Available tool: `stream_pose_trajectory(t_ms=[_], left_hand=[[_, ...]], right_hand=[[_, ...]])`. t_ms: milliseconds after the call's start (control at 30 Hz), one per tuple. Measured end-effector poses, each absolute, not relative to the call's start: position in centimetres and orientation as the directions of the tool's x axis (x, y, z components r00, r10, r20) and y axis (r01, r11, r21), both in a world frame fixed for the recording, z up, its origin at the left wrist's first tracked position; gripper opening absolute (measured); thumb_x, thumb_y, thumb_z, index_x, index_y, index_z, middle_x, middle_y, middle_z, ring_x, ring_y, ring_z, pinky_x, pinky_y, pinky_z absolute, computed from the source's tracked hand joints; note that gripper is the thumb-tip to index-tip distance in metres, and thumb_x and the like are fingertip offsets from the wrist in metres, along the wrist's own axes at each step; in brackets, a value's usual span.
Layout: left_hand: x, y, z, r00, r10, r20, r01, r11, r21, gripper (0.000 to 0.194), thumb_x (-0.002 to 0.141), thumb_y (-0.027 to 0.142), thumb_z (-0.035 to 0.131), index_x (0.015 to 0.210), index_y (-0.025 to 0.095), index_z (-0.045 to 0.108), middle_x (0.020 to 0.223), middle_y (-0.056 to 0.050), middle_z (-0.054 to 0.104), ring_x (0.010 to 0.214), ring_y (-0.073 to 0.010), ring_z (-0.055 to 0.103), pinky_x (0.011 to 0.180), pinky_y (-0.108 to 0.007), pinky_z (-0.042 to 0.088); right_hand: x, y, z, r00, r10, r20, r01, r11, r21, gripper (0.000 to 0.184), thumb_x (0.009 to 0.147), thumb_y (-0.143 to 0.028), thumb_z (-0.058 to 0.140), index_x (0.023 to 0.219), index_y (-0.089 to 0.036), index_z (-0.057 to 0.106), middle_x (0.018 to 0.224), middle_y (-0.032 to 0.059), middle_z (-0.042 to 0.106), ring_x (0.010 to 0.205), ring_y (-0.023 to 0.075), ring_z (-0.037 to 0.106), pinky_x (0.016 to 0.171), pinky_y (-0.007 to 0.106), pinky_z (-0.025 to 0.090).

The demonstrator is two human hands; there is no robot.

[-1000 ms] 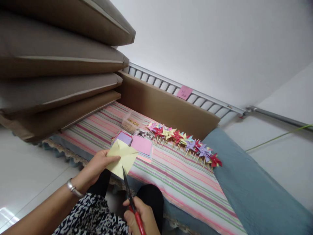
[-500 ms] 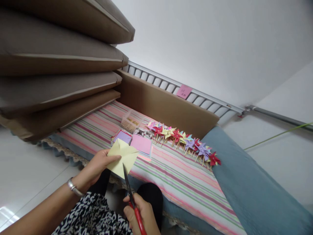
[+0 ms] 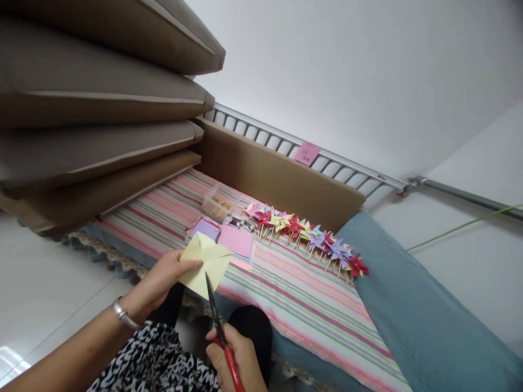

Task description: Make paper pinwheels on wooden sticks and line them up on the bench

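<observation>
Pinched by its left edge, a square sheet of pale yellow paper (image 3: 210,261) is held by my left hand (image 3: 169,275), thumb on top. Slits run in from some of its corners. My right hand (image 3: 239,354) grips red-handled scissors (image 3: 219,329), their dark blades closed or nearly so. The blade tip lies at the sheet's lower part, near its middle. Just behind the sheet are a stack of pink paper squares (image 3: 236,241) and a stack topped with purple paper (image 3: 206,228).
A row of finished paper pinwheels (image 3: 306,234) on sticks lies along a cardboard panel (image 3: 278,174). Near the stacks stands a clear plastic box (image 3: 218,204) holding thin sticks. Large brown cushions (image 3: 102,109) are piled at left. Striped cloth (image 3: 310,305) covers the surface.
The scissors and both hands stay almost in place on the yellow sheet. Only a slight shift of the whole view shows.
</observation>
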State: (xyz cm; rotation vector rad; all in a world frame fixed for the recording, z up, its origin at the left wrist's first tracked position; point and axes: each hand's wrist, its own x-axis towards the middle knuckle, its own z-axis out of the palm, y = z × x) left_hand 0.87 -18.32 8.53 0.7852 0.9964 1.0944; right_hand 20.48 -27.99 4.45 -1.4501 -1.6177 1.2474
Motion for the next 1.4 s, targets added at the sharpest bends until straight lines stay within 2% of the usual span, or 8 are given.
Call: stream_pose_trajectory(t_ms=[500, 667, 800, 867, 933, 1033, 1267, 1400], left_hand=[[1.2, -18.3, 8.5, 0.125, 0.955, -0.269, -0.352, 0.296, 0.888, 0.031, 0.062, 0.027, 0.078, 0.085, 0.009, 0.071, 0.070, -0.008, 0.075, 0.062, -0.0203, 0.067, 0.058, -0.026, 0.050], [0.9, -18.1, 8.5, 0.104, 0.957, -0.269, -0.332, 0.289, 0.898, 0.029, 0.061, 0.028, 0.078, 0.082, 0.009, 0.071, 0.069, -0.009, 0.075, 0.058, -0.0206, 0.067, 0.055, -0.027, 0.049], [-0.3, -17.7, 8.9, 0.094, 0.950, -0.297, -0.325, 0.311, 0.893, 0.036, 0.057, 0.031, 0.079, 0.084, 0.009, 0.071, 0.072, -0.011, 0.075, 0.059, -0.0235, 0.067, 0.056, -0.030, 0.051], [-0.7, -17.6, 8.9, 0.117, 0.947, -0.300, -0.274, 0.322, 0.906, 0.034, 0.057, 0.032, 0.079, 0.082, 0.010, 0.072, 0.072, -0.011, 0.075, 0.059, -0.0233, 0.068, 0.057, -0.030, 0.050], [-0.8, -17.6, 8.6, 0.184, 0.937, -0.297, -0.206, 0.332, 0.920, 0.029, 0.059, 0.031, 0.078, 0.078, 0.011, 0.072, 0.072, -0.010, 0.076, 0.060, -0.0228, 0.068, 0.058, -0.029, 0.050], [0.0, -17.9, 7.8, 0.341, 0.892, -0.296, -0.094, 0.346, 0.934, 0.023, 0.062, 0.029, 0.076, 0.076, 0.011, 0.073, 0.073, -0.011, 0.076, 0.061, -0.0231, 0.068, 0.059, -0.028, 0.049], [2.0, -19.1, 8.1, 0.510, 0.804, -0.307, 0.025, 0.343, 0.939, 0.020, 0.064, 0.026, 0.074, 0.078, 0.011, 0.075, 0.075, -0.011, 0.076, 0.061, -0.0226, 0.067, 0.057, -0.026, 0.047], [2.2, -19.2, 7.9, 0.429, 0.854, -0.294, -0.148, 0.387, 0.910, 0.022, 0.066, 0.029, 0.076, 0.079, 0.011, 0.072, 0.073, -0.009, 0.075, 0.059, -0.0191, 0.065, 0.056, -0.024, 0.046]], right_hand=[[20.4, -27.7, 4.6, -0.222, 0.967, -0.126, 0.484, -0.003, -0.875, 0.019, 0.077, -0.034, 0.064, 0.080, -0.015, 0.064, 0.052, -0.0067, 0.038, 0.048, 0.0087, 0.033, 0.046, 0.020, 0.028], [20.9, -27.7, 4.0, -0.206, 0.976, -0.076, 0.564, 0.055, -0.824, 0.013, 0.074, -0.025, 0.063, 0.084, -0.018, 0.066, 0.054, -0.0045, 0.047, 0.048, 0.0106, 0.042, 0.049, 0.021, 0.035], [22.5, -28.1, 2.8, -0.218, 0.968, -0.122, 0.557, 0.021, -0.830, 0.029, 0.070, -0.017, 0.062, 0.099, -0.020, 0.067, 0.054, -0.0040, 0.055, 0.047, 0.0130, 0.052, 0.053, 0.022, 0.043], [23.6, -28.1, 2.8, -0.186, 0.974, -0.132, 0.508, -0.020, -0.861, 0.042, 0.072, -0.015, 0.061, 0.113, -0.020, 0.062, 0.065, -0.0011, 0.064, 0.056, 0.0159, 0.060, 0.061, 0.024, 0.048], [24.5, -27.8, 3.4, -0.128, 0.990, -0.056, 0.453, 0.007, -0.892, 0.051, 0.072, -0.014, 0.060, 0.122, -0.022, 0.057, 0.091, 0.0045, 0.070, 0.081, 0.0201, 0.066, 0.080, 0.028, 0.050], [24.7, -26.4, 5.0, -0.033, 0.993, 0.116, 0.385, 0.120, -0.915, 0.050, 0.072, -0.014, 0.062, 0.120, -0.022, 0.056, 0.112, 0.0081, 0.065, 0.104, 0.0237, 0.060, 0.096, 0.036, 0.044], [21.7, -22.9, 6.7, -0.050, 0.997, 0.057, 0.184, 0.065, -0.981, 0.042, 0.070, -0.024, 0.066, 0.110, -0.021, 0.055, 0.079, -0.0011, 0.061, 0.068, 0.0155, 0.061, 0.063, 0.025, 0.048], [20.5, -22.8, 6.6, -0.017, 0.998, 0.053, 0.066, 0.054, -0.996, 0.036, 0.071, -0.024, 0.063, 0.106, -0.019, 0.054, 0.083, 0.0004, 0.064, 0.067, 0.0151, 0.059, 0.061, 0.024, 0.046]])
